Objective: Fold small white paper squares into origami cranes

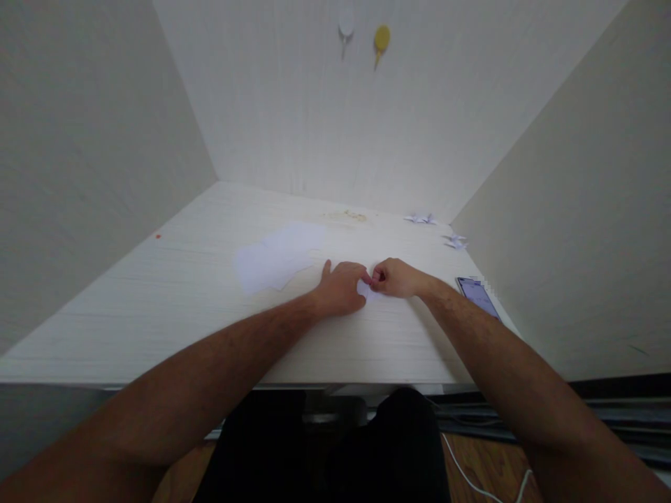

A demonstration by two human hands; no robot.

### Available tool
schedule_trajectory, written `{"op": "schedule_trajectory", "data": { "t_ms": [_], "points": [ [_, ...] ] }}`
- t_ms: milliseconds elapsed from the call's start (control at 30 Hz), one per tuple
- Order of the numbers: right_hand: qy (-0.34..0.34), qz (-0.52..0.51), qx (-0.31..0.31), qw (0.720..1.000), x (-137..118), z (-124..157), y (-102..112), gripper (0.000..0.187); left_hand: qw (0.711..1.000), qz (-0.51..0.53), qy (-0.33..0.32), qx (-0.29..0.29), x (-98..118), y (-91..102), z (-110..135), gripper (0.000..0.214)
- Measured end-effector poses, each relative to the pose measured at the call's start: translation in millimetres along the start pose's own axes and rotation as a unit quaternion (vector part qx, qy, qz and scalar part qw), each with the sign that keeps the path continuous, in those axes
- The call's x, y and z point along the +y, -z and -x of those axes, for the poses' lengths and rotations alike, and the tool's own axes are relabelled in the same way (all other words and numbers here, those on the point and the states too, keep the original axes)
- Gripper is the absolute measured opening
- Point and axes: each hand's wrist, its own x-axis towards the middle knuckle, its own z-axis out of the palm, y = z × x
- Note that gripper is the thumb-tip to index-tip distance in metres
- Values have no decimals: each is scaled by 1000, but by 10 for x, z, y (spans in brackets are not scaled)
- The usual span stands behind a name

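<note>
A small piece of white paper point(363, 288) lies at the middle of the white table, between my two hands. My left hand point(340, 288) rests on the table, its thumb and forefinger closed about the paper's left side. At the paper's upper right edge, my right hand point(397, 277) has its fingers curled in a pinch, its fingertips meeting those of my left hand. How the paper is folded is too small to make out. Several loose white sheets point(277, 255) overlap on the table to the left of my left hand.
Small folded white paper shapes point(421, 219) stand at the back right, with more paper shapes point(456, 242) by the right wall. A phone point(478, 297) lies beyond my right forearm. Two hooks, one white point(346, 24) and one yellow point(382, 38), are on the back wall.
</note>
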Motion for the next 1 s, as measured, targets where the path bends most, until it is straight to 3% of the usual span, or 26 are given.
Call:
{"op": "schedule_trajectory", "data": {
  "t_ms": [367,700,767,867,1000],
  "points": [
    [-62,-31,32,997,-4,-4,-34,8,1000,3,-8,8,7,2,1,36],
    [-128,-64,69,987,-26,16,-67,16,1000,-5,-25,3,-26,54,41,28],
    [-123,-63,74,988,-17,23,-67,17,998,-14,-54,10,-58,84,43,25],
    [-108,-51,73,990,-14,26,-60,16,987,-26,-157,10,-110,123,39,22],
    [-105,-27,73,991,-29,24,-61,16,970,-1,-243,-5,-179,113,7,39]
  ]
}}
